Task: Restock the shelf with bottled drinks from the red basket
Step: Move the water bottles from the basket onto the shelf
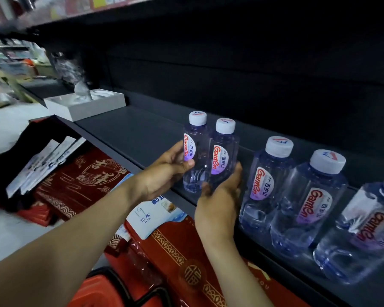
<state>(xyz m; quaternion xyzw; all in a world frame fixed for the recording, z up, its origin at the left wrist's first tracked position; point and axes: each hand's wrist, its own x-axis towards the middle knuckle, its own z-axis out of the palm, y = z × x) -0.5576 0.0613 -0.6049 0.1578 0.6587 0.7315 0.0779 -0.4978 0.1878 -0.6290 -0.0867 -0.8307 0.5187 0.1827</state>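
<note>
My left hand point(164, 173) grips a small clear water bottle point(194, 151) with a white cap and a red-and-purple label. My right hand point(220, 196) grips a second, like bottle point(223, 156) right beside it. Both bottles stand upright, side by side, at the front edge of the dark shelf point(131, 129). To their right three more bottles of the same kind stand in a row on the shelf: one point(266, 185), another point(308, 202), and a third point(364, 231) partly cut by the frame edge. The red basket point(93, 291) shows at the bottom, below my left forearm.
A white open box point(84, 105) with clear plastic in it sits on the shelf at the far left. Red gift boxes point(75, 180) and a white-and-blue carton point(151, 216) lie on the lower level. Another shelf point(98, 9) overhangs above.
</note>
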